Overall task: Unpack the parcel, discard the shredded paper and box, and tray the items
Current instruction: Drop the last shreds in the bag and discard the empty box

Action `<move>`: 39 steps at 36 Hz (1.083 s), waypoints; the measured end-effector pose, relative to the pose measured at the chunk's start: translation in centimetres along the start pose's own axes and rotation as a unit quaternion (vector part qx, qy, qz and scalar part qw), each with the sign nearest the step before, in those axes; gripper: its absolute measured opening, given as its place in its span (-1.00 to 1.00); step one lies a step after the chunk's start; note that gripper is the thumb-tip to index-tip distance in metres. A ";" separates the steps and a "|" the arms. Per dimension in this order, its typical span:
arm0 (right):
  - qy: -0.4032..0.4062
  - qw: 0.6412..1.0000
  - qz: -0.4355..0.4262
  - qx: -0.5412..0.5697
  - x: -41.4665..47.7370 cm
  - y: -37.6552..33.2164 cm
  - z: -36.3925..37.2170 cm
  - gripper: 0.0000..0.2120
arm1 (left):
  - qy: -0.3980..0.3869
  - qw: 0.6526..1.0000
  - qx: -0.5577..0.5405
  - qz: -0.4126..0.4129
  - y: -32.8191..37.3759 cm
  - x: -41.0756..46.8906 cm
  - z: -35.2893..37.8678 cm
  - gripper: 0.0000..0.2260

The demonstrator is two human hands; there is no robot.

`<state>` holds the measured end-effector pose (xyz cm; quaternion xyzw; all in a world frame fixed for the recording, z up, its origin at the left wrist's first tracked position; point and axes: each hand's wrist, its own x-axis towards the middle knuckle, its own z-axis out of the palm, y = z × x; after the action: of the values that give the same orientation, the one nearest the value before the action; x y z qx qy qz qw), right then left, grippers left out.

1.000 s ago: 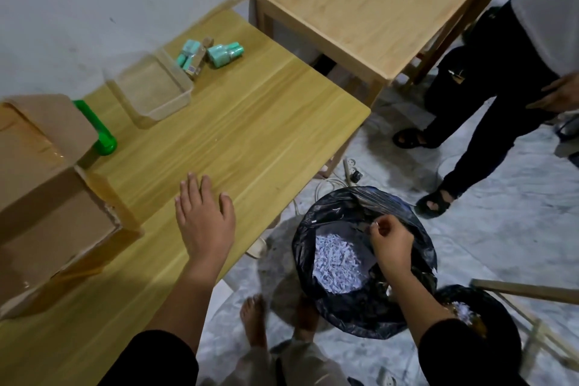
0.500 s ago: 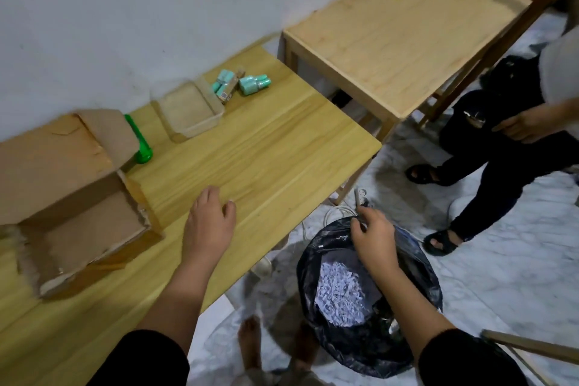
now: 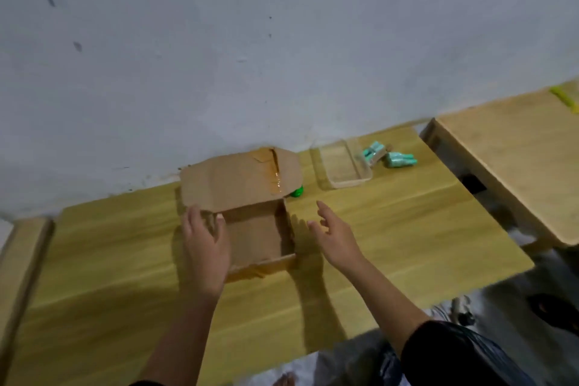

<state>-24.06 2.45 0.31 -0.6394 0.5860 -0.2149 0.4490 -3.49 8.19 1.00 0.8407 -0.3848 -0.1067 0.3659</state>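
Observation:
An open cardboard box (image 3: 257, 229) sits on the wooden table (image 3: 391, 229) near the wall, its lid flap up and its inside bare. My left hand (image 3: 205, 247) lies on the box's left wall, fingers curled over the rim. My right hand (image 3: 336, 235) hovers open just right of the box, not touching it. A clear plastic tray (image 3: 341, 168) stands empty behind and to the right. Several teal bottles (image 3: 391, 157) lie beside the tray. A green item (image 3: 296, 192) peeks out behind the box flap.
A grey wall runs close behind the table. A second wooden table (image 3: 517, 160) stands at the right with a yellow item (image 3: 565, 99) on it. The black bin bag (image 3: 463, 354) is at the lower right, mostly behind my right sleeve.
My view has swung from the bin bag to the box. My right hand left the bag and came up beside the box. My left hand moved from the tabletop onto the box's left wall.

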 end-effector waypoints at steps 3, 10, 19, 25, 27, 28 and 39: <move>-0.048 0.998 0.021 -0.016 1.3 -0.8 2.4 -0.44 | -0.053 0.994 -0.040 -0.090 -2.2 0.4 -0.2 -0.47; -0.076 0.995 0.043 -0.052 2.1 0.1 6.0 -0.46 | -0.212 0.959 -0.131 -0.135 -3.2 -0.7 0.8 -0.47; 0.034 0.998 0.001 -0.056 0.2 -0.2 3.5 -0.46 | -0.163 0.978 -0.095 -0.087 1.2 -1.5 0.2 -0.50; 0.153 0.988 0.013 -0.029 -2.4 0.9 -4.4 -0.47 | -0.207 0.968 -0.145 0.000 7.2 -3.3 3.9 -0.47; 0.188 0.981 0.033 -0.022 -3.7 2.3 -7.4 -0.48 | -0.235 0.959 -0.158 0.030 9.6 -4.8 5.6 -0.48; 0.203 0.978 0.044 -0.017 -4.5 3.0 -8.9 -0.48 | -0.251 0.953 -0.162 0.042 10.8 -5.8 6.4 -0.48; 0.364 0.906 0.209 0.058 -18.9 14.1 -20.5 -0.52 | -0.499 0.834 -0.154 0.176 20.1 -21.2 14.2 -0.44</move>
<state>-52.46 14.95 3.77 -0.3522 0.8154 -0.3675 0.2757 -35.92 7.24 2.80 0.5240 -0.6356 -0.5033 0.2611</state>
